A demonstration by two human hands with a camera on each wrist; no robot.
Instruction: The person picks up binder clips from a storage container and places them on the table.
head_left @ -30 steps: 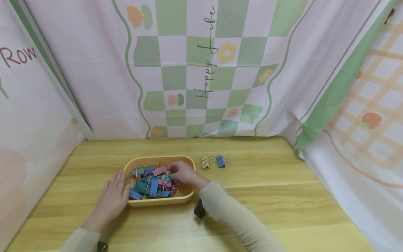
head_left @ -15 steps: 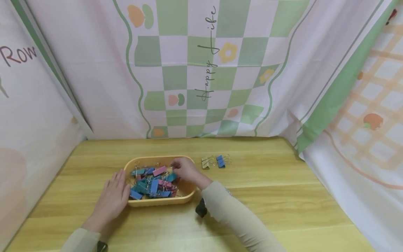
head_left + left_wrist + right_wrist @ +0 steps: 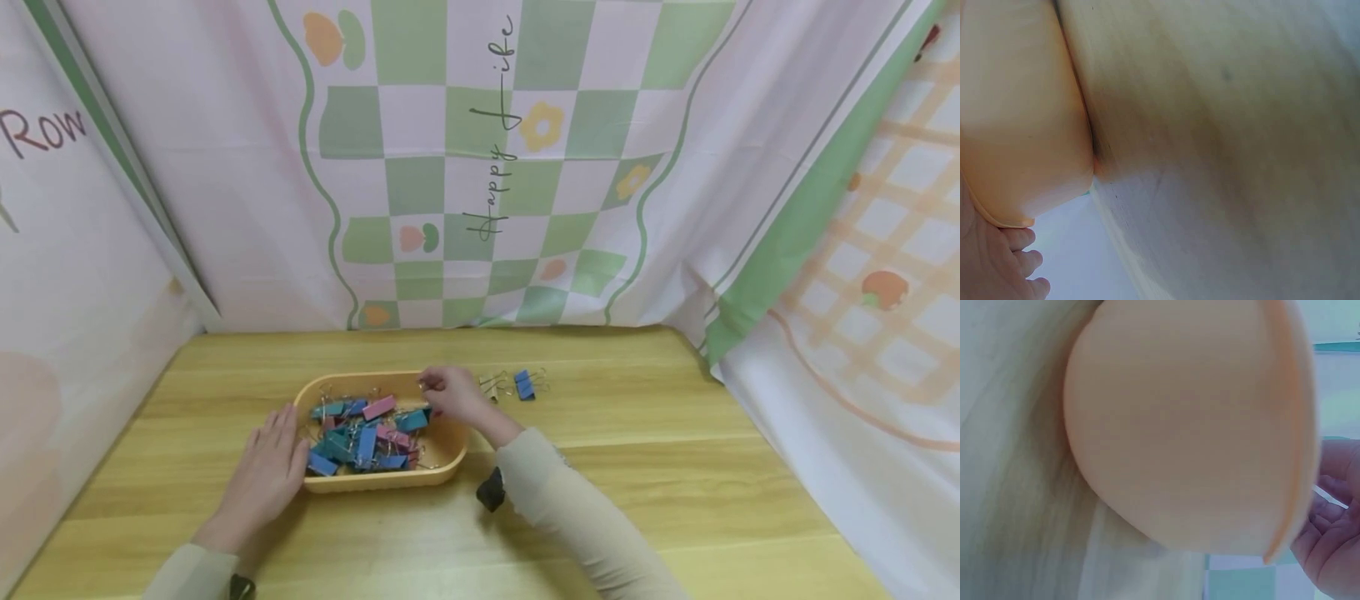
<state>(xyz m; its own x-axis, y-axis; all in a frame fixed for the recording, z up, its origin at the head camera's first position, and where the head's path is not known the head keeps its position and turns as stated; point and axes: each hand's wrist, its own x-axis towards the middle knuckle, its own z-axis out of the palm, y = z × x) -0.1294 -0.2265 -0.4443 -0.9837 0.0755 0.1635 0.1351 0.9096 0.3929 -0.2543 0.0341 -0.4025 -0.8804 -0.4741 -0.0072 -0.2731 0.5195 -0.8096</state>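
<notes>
- Resting against the basket's left side, at lower left of the head view, the left hand lies with fingers straight and close together, touching the rim.
- At the basket's upper right corner, near the centre of the frame, is the right hand, its fingers bent and thumb near the fingertips; whether it pinches anything, I cannot tell.
- Between the hands, just left of centre in the lower half, sits a yellow-orange basket, oblong with rounded corners.
- Inside it is a jumble of binder clips: a pink clip towards the back, a teal clip below the right hand's fingers, and a long blue clip near the middle.
- Just beyond the right hand, right of centre, a gold clip lies on the wooden table, with another blue clip beside it.
- Behind, filling the top centre, hangs a green-and-white checked cloth with sideways lettering, "Happy Life".
- Both wrist views show mostly the basket's outer wall; the right one has curled fingers at its right edge, partly hidden by the rim.
</notes>
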